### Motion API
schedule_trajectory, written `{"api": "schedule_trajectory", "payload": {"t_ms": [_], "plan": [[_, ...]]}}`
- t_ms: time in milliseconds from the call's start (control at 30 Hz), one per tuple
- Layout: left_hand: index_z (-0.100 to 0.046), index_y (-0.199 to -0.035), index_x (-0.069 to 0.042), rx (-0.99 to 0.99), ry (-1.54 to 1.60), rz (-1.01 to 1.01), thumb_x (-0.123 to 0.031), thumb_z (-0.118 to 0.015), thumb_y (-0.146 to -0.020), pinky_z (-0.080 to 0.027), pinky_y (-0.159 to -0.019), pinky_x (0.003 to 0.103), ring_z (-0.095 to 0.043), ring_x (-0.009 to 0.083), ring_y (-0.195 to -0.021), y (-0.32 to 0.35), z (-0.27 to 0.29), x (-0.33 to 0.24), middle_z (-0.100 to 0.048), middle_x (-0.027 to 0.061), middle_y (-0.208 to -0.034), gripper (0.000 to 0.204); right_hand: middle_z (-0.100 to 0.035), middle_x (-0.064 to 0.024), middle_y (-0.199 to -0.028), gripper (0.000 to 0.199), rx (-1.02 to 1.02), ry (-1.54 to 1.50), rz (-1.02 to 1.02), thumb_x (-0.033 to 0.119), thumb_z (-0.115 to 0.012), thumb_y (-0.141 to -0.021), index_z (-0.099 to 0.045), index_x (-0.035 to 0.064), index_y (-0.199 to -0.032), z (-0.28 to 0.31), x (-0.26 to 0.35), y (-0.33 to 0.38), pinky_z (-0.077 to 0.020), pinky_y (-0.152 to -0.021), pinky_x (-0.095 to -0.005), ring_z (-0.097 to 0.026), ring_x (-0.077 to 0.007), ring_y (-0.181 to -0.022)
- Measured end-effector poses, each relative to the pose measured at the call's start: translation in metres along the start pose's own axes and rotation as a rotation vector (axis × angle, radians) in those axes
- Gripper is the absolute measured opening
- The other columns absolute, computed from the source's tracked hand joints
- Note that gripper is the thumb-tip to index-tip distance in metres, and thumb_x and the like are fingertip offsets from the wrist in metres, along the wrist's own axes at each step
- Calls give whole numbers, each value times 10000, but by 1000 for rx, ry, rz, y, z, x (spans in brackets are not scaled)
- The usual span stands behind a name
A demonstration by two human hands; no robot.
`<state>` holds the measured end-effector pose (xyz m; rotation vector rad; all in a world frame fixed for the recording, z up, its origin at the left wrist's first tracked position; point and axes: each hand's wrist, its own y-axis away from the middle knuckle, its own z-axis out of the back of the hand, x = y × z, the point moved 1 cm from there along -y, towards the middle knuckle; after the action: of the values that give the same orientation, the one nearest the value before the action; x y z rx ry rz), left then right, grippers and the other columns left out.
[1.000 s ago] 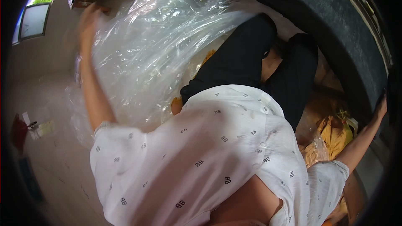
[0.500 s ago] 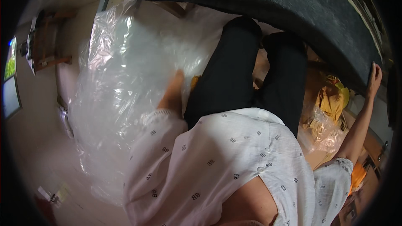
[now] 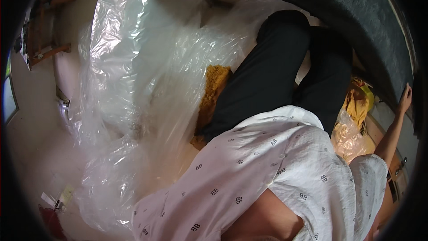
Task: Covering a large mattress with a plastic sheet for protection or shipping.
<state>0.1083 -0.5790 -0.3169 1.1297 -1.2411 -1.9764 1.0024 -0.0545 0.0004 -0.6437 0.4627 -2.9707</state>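
right hand (image 3: 405,99): far right, fingers spread flat against the edge of the big dark curved slab (image 3: 356,22) overhead. Braced on it, not wrapped around anything.

left hand: can't tell, it's lost somewhere behind the clear plastic sheet (image 3: 133,89), so no idea what the grip is doing.

plastic sheet: huge crumpled mass filling the left half, draped onto the floor and against the black trousers (image 3: 267,80).

risk: I'd guess the loose film snags underfoot or tears, since it's bunched right by the legs.

also risk: leaning on that slab one-handed looks slippy.

floor (image 3: 31,151): pale, with small scraps at near left.

room: wooden frame (image 3: 44,49) far left; yellow fabric (image 3: 214,89) by the knees, more bagged yellow stuff (image 3: 352,120) right.
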Motion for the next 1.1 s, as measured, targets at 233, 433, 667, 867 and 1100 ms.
{"api": "schedule_trajectory", "payload": {"t_ms": [233, 433, 667, 867, 1100], "plan": [[-328, -1331, -31, 114, 288, -156, -357, -639, -764, -313, -1005, 411, -431, 272, -1202, 66, -11, 38, -430, 122, -1321, 724, -627, -144, -1003, 516, -145, 496, -53, 473, -512, -849, -610, 10, -1056, -5, 11, -14, -413, -839, -314, -583, -253, -955], [-336, -1328, -31, 181, 545, -277, -357, -636, -765, -309, -1008, 401, -423, 268, -1209, 144, 14, -11, -419, 113, -1332, 716, -516, -144, -1220, 472, -142, 312, 275, 411, -439, -910, -530, 45, -1195, -37, 115, -3, -356, -956, -323, -493, -258, -1121], [-432, -1263, -21, -17, 945, -913, -202, -513, -855, -355, -977, 343, -441, 225, -1193, 151, 81, -162, -483, 129, -1261, 454, -467, -95, -1291, 367, 74, 105, 319, 294, -373, -958, -486, 81, -1235, -63, 222, 32, -320, -1007, -308, -433, -213, -1201], [-466, -1210, -32, -801, 330, -429, -221, -535, -836, -378, -940, 405, -471, 317, -1136, 21, 142, -119, -494, 155, -1226, 425, -462, -87, -1301, 339, 87, 68, 322, 257, -408, -951, -489, 78, -1227, -69, 215, 32, -340, -991, -311, -439, -204, -1192], [-560, -995, -22, -187, -360, -631, -74, -535, -737, -467, -733, 348, -595, 272, -804, -26, 119, -283, -601, 198, -877, 265, -438, -93, -1319, 308, 148, 110, 369, 187, -413, -949, -473, 66, -1226, -58, 224, 34, -319, -1013, -327, -405, -207, -1224]]}}
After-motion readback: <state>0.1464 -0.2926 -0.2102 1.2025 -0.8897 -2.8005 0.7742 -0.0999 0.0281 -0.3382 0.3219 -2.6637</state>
